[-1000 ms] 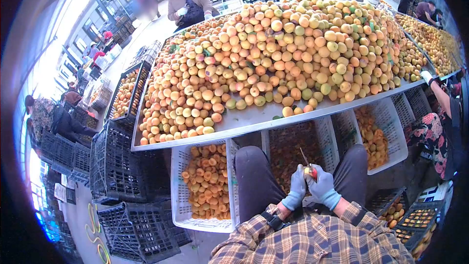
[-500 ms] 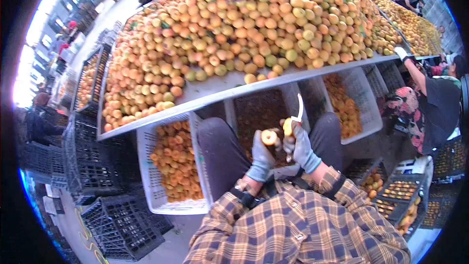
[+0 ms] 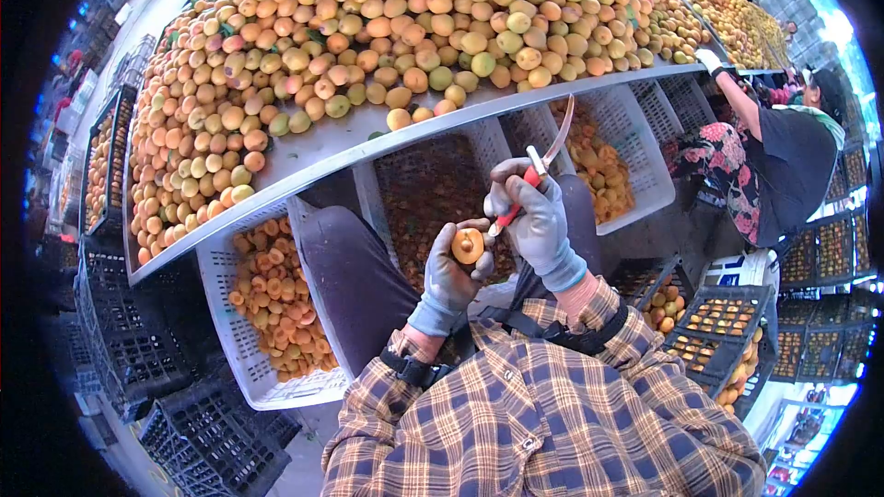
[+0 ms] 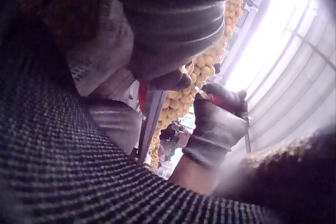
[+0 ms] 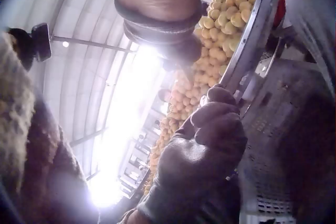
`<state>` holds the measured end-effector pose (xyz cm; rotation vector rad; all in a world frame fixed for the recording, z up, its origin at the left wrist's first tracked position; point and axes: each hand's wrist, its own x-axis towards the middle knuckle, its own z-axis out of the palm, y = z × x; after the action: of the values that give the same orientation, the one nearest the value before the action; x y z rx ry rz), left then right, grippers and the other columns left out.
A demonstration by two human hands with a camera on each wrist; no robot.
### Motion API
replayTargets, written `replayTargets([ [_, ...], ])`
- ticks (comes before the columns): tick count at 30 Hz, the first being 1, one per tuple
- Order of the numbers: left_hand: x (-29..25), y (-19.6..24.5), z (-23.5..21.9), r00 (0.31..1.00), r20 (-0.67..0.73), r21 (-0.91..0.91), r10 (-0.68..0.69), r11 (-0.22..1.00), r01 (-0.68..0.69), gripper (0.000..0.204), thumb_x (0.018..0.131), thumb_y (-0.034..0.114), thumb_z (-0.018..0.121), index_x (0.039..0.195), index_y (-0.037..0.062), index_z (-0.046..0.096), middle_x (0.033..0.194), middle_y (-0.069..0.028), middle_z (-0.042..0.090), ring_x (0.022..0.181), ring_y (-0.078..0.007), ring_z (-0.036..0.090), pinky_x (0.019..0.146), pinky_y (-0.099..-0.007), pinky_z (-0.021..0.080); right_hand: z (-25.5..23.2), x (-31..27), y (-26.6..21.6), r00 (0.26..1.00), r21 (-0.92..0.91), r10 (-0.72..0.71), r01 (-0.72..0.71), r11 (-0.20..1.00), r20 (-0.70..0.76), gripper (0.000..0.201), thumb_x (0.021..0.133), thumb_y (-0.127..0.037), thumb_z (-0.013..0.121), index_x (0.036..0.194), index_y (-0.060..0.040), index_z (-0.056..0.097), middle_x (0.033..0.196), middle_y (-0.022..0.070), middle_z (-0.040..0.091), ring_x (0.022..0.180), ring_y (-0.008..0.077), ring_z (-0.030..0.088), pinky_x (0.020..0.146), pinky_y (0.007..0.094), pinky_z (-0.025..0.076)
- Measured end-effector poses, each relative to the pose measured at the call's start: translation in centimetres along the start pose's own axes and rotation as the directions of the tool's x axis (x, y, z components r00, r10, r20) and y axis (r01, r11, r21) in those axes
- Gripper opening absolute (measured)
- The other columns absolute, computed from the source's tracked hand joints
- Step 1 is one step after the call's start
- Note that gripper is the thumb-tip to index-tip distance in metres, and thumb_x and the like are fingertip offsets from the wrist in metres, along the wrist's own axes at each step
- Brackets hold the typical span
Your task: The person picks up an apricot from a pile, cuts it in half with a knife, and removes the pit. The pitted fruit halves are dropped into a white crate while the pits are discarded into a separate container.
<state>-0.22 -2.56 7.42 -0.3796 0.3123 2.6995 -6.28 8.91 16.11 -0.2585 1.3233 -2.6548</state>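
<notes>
My left hand (image 3: pixel 447 281), in a grey-blue work glove with darkened fingers, holds a cut apricot half (image 3: pixel 468 246) between thumb and fingers. Its flat cut face, brown at the centre, is turned up. Close on the right, my gloved right hand (image 3: pixel 543 232) grips a knife by its red handle (image 3: pixel 517 195). The knife's curved blade (image 3: pixel 560 136) points up and away from the fruit. Both hands are over my lap, above a crate (image 3: pixel 433 193) with dark contents. In the left wrist view the red handle (image 4: pixel 220 100) shows in the right hand.
A metal-edged table (image 3: pixel 304 149) heaped with whole apricots (image 3: pixel 442 14) stands in front. White crates of apricot halves (image 3: pixel 281 304) sit left and right under its edge. Black crates (image 3: pixel 216 433) stand at left, others with fruit at right. Another person (image 3: pixel 783 166) sits at the right.
The hands, first together with the blade at the apricot, have parted. A second apricot piece, seen at the right hand half a second ago, no longer shows there. The head view has shifted.
</notes>
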Motion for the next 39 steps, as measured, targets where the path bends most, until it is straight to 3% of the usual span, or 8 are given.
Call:
replayTargets([
  [7, 0.0, -0.2, 0.1, 0.990, -0.097, 0.148, 0.106, 0.985, -0.091, 0.042, 0.094, 0.042, 0.039, 0.109, 0.0047, 0.050, 0.081, -0.0083, 0.058, 0.055, -0.0150, 0.052, 0.042, -0.0218, 0.038, -2.8, -2.6, 0.7, 0.996, -0.880, 0.087, -0.012, 0.475, 0.034, 0.025, 0.079, -0.011, 0.065, 0.103, -0.0028, 0.063, 0.092, 0.0118, 0.066, 0.078, 0.0179, 0.066, 0.069, 0.0268, 0.051],
  [17, 0.1, -1.0, -2.1, 0.979, -0.200, 0.288, 0.037, 0.957, 0.023, 0.038, 0.095, 0.044, 0.038, 0.106, 0.0117, 0.054, 0.079, 0.0011, 0.058, 0.063, -0.0096, 0.054, 0.050, -0.0215, 0.042, -3.3, -4.5, 4.2, 0.978, -0.966, -0.115, 0.193, 0.175, 0.174, 0.017, 0.072, -0.014, 0.064, 0.088, -0.0114, 0.063, 0.082, 0.0091, 0.061, 0.071, 0.0307, 0.062, 0.058, 0.0365, 0.049],
  [19, 0.9, -1.3, -1.5, 0.933, -0.182, 0.420, 0.311, 0.882, -0.212, 0.044, 0.096, 0.045, 0.037, 0.107, 0.0068, 0.054, 0.081, -0.0041, 0.058, 0.062, -0.0112, 0.053, 0.052, -0.0219, 0.043, -3.1, -5.5, 4.4, 0.929, -0.915, -0.093, 0.369, 0.164, 0.358, 0.018, 0.071, -0.012, 0.064, 0.088, -0.0119, 0.062, 0.080, 0.0120, 0.061, 0.070, 0.0313, 0.062, 0.059, 0.0360, 0.050],
  [23, 0.2, 0.0, -1.7, 0.984, -0.146, 0.171, 0.100, 0.982, -0.075, 0.049, 0.096, 0.046, 0.036, 0.109, 0.0019, 0.053, 0.082, -0.0073, 0.058, 0.064, -0.0149, 0.054, 0.054, -0.0242, 0.043, -2.8, -4.1, 2.7, 0.992, -0.823, -0.121, 0.041, 0.566, -0.034, 0.007, 0.085, -0.013, 0.057, 0.085, -0.0061, 0.058, 0.075, 0.0039, 0.061, 0.064, 0.0179, 0.061, 0.058, 0.0298, 0.049],
  [24, 0.2, -0.3, -1.3, 0.985, -0.156, 0.178, 0.076, 0.983, -0.048, 0.050, 0.096, 0.046, 0.035, 0.109, 0.0022, 0.053, 0.082, -0.0076, 0.058, 0.063, -0.0151, 0.054, 0.053, -0.0242, 0.042, -5.2, -2.7, 3.8, 0.943, -0.295, 0.114, -0.210, 0.932, -0.312, 0.023, 0.091, -0.024, 0.054, 0.081, -0.0039, 0.056, 0.067, -0.0014, 0.055, 0.056, 0.0081, 0.053, 0.050, 0.0230, 0.045],
  [29, 0.3, -0.9, -0.6, 0.995, -0.089, 0.141, -0.038, 0.989, 0.051, 0.046, 0.095, 0.046, 0.037, 0.107, 0.0050, 0.053, 0.082, -0.0061, 0.059, 0.059, -0.0158, 0.052, 0.050, -0.0257, 0.041, -1.7, -2.6, 0.5, 0.993, -0.038, 0.028, -0.032, 0.999, -0.117, 0.033, 0.089, -0.035, 0.058, 0.076, -0.0051, 0.053, 0.054, -0.0042, 0.044, 0.039, 0.0031, 0.037, 0.034, 0.0196, 0.027],
  [35, -0.4, -2.2, 1.0, 0.988, -0.154, 0.144, -0.011, 0.989, 0.034, 0.041, 0.096, 0.042, 0.036, 0.101, 0.0036, 0.051, 0.076, -0.0083, 0.055, 0.054, -0.0149, 0.047, 0.045, -0.0236, 0.035, -0.6, -2.4, 1.8, 0.980, -0.286, -0.137, 0.091, 0.954, -0.143, 0.031, 0.091, -0.034, 0.055, 0.076, -0.0073, 0.051, 0.059, -0.0024, 0.044, 0.046, 0.0039, 0.036, 0.042, 0.0207, 0.027],
  [39, 0.0, -3.1, 0.2, 0.948, -0.258, 0.359, 0.185, 0.930, -0.084, 0.037, 0.096, 0.038, 0.039, 0.105, 0.0067, 0.056, 0.093, -0.0031, 0.058, 0.080, -0.0125, 0.056, 0.075, -0.0272, 0.046, -0.5, -2.6, 2.8, 0.956, -0.387, -0.262, 0.193, 0.902, -0.133, 0.028, 0.089, -0.031, 0.059, 0.076, -0.0065, 0.055, 0.065, -0.0002, 0.053, 0.052, 0.0059, 0.046, 0.049, 0.0198, 0.038],
])
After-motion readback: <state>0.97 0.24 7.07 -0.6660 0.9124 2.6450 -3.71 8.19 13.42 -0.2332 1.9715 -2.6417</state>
